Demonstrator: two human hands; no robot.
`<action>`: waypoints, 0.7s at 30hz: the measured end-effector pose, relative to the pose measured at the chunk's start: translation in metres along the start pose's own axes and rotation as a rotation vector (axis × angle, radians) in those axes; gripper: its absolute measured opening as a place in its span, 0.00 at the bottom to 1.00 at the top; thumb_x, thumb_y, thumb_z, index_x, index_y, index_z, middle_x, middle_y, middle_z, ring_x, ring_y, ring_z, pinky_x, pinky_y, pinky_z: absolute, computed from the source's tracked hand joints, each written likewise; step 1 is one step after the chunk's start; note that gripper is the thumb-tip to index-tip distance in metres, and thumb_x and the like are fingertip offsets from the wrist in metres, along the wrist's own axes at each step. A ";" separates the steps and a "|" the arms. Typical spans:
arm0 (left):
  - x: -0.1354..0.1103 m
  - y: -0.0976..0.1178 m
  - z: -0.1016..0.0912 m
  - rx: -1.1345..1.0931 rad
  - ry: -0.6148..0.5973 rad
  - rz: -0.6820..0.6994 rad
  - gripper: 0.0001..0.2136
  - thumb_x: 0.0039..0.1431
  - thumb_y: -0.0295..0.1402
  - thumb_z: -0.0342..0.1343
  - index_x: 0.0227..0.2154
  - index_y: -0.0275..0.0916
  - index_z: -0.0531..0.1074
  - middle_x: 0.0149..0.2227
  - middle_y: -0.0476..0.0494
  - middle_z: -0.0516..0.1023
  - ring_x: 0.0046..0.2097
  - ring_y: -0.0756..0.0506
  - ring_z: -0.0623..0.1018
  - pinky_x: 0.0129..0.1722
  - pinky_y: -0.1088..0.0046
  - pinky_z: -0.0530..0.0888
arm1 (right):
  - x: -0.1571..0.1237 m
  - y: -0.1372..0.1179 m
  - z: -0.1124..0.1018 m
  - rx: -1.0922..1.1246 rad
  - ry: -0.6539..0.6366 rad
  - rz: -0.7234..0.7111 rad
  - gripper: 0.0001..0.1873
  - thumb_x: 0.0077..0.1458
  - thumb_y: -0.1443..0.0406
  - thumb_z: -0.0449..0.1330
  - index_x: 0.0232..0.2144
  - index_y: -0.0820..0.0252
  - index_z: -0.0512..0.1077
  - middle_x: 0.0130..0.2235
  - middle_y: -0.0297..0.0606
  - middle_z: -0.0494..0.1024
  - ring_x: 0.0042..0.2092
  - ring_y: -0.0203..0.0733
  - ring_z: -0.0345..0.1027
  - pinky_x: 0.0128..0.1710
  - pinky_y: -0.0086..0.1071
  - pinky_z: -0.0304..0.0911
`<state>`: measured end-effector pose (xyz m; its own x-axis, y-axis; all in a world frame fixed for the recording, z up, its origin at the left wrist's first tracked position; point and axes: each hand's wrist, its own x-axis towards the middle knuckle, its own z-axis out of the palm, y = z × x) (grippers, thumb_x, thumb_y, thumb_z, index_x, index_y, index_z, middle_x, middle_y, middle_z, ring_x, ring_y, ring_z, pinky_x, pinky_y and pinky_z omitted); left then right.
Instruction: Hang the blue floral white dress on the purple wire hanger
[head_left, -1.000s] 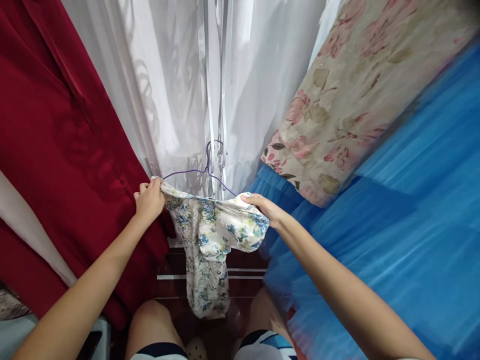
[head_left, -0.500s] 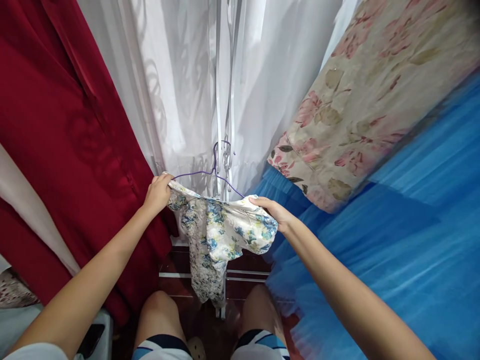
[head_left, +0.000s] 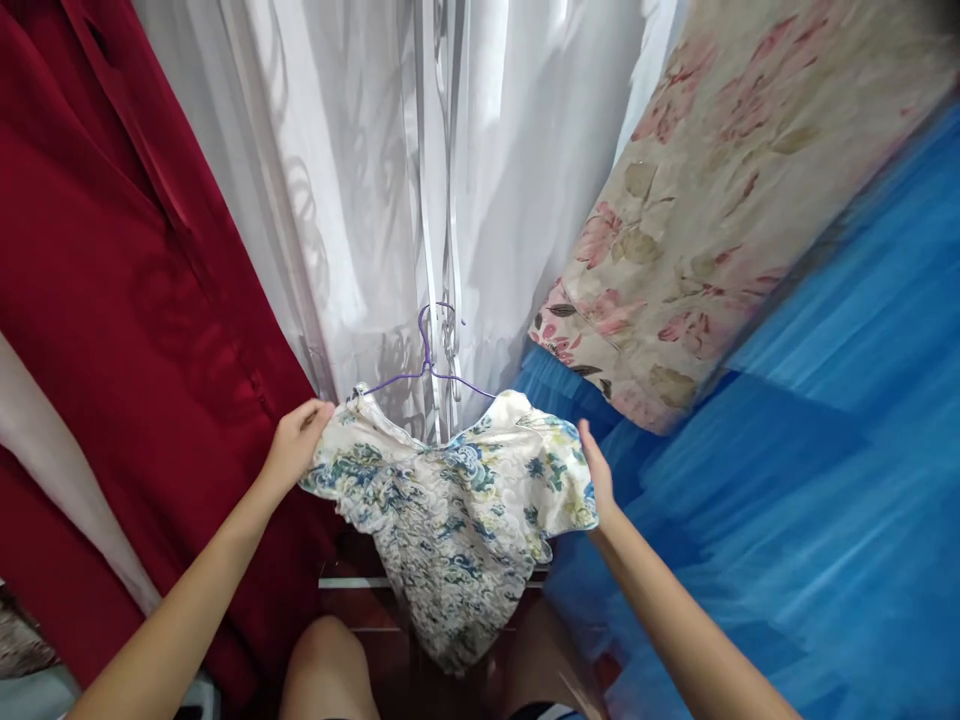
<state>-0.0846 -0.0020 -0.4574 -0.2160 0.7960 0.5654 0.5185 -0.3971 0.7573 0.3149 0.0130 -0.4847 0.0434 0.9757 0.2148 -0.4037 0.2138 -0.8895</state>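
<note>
Two-handed, worked just right of the red curtain [head_left: 112, 300]. Pinched the left sleeve edge of a floral blouse [head_left: 450, 510] with the left hand [head_left: 296, 450], fingers curled shut on the cloth. Held the blouse spread low in the middle, above the knees. Noted a purple wire hanger [head_left: 427, 370] in the neckline, with its thin arms bare and its hook up among the white ribbons [head_left: 442, 250]. Laid the right hand [head_left: 596, 470] along the right sleeve, fingers straight and pressed together, thumb hidden; could not tell whether gripped. Judged a sideways tug likely to slide the cloth off the wire or snag the hook in the ribbons. Marked blue tulle [head_left: 787, 480] close at right, easily caught.
</note>
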 end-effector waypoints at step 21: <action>-0.018 -0.017 0.093 0.263 0.151 -0.055 0.17 0.69 0.41 0.38 0.29 0.41 0.66 0.29 0.44 0.74 0.32 0.44 0.73 0.32 0.70 0.64 | -0.061 -0.056 0.070 -0.152 -0.146 -0.183 0.26 0.59 0.51 0.60 0.55 0.55 0.69 0.48 0.44 0.79 0.51 0.54 0.72 0.48 0.39 0.70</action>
<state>-0.0126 0.0336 -0.5109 -0.3605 0.7282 0.5829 0.6944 -0.2078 0.6890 0.2713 -0.0623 -0.4198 -0.0336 0.9054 0.4232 -0.2589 0.4011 -0.8787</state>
